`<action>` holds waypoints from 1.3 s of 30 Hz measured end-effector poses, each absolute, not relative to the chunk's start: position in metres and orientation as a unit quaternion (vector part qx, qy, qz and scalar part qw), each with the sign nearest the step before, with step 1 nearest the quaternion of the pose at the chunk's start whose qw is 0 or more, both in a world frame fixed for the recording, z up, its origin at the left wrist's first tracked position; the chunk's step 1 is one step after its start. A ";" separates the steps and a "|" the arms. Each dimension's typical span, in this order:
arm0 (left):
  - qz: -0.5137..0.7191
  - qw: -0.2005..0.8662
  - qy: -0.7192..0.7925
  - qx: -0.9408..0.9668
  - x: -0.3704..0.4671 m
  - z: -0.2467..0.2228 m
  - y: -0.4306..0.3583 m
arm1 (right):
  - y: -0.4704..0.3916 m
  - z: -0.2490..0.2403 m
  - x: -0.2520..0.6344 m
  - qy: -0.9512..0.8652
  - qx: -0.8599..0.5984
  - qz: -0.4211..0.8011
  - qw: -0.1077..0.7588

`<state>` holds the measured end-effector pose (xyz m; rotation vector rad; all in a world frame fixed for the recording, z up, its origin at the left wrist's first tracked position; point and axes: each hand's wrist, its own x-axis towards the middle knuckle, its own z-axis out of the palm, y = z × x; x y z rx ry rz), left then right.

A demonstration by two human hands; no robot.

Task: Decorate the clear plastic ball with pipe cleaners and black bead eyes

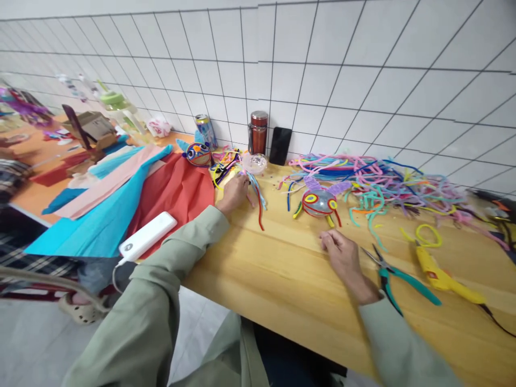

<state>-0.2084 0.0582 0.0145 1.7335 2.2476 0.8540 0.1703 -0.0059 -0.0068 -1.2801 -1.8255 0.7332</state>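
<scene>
Sage sleeves (129,317) lead to two bare hands above the wooden table (274,290). The left hand (234,194) bends its fingers down among pipe-cleaner pieces (258,194); whether they pinch any, I cannot tell. The right hand (342,257) is curled closed, nothing visible in it. Just beyond it sits the purple-eared ball figure (321,204); beside it lie pliers (386,266), then a yellow glue gun (437,275) farther right.

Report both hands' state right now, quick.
Left hand: fingers curled at the loose pipe cleaners; whether it grips one, cannot tell.
Right hand: closed, loosely curled; no held object visible.
</scene>
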 end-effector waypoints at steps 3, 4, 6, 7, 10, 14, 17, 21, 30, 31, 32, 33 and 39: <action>0.255 0.078 0.767 0.584 -0.217 0.009 0.069 | -0.006 -0.008 0.172 -0.714 -0.515 0.297 0.371; 0.249 0.078 0.767 0.587 -0.218 0.006 0.072 | -0.005 -0.008 0.172 -0.712 -0.520 0.299 0.365; 0.244 0.081 0.766 0.589 -0.217 0.000 0.075 | -0.005 -0.009 0.174 -0.709 -0.529 0.300 0.358; 0.247 0.083 0.765 0.589 -0.217 -0.002 0.076 | -0.004 -0.010 0.175 -0.706 -0.532 0.302 0.356; 0.280 0.086 0.762 0.578 -0.216 -0.005 0.078 | -0.004 -0.012 0.177 -0.694 -0.544 0.307 0.359; 0.360 0.100 0.740 0.558 -0.213 -0.001 0.076 | -0.004 -0.017 0.182 -0.691 -0.554 0.295 0.359; 0.411 0.156 0.697 0.566 -0.202 0.002 0.072 | -0.004 -0.019 0.184 -0.697 -0.554 0.285 0.354; 0.441 0.270 0.625 0.585 -0.177 0.001 0.064 | -0.006 -0.017 0.182 -0.712 -0.550 0.259 0.352; 0.521 0.575 0.458 0.433 -0.146 0.016 0.036 | -0.011 -0.014 0.175 -0.713 -0.545 0.270 0.349; 0.514 0.576 0.461 0.437 -0.143 0.019 0.033 | -0.011 -0.016 0.175 -0.712 -0.542 0.270 0.355; 0.506 0.576 0.464 0.444 -0.139 0.021 0.029 | -0.012 -0.017 0.174 -0.711 -0.536 0.272 0.365; 0.494 0.576 0.467 0.454 -0.134 0.022 0.026 | -0.013 -0.019 0.174 -0.710 -0.527 0.275 0.377; 0.377 0.606 0.440 0.545 -0.092 0.016 -0.004 | -0.018 -0.027 0.169 -0.724 -0.461 0.300 0.416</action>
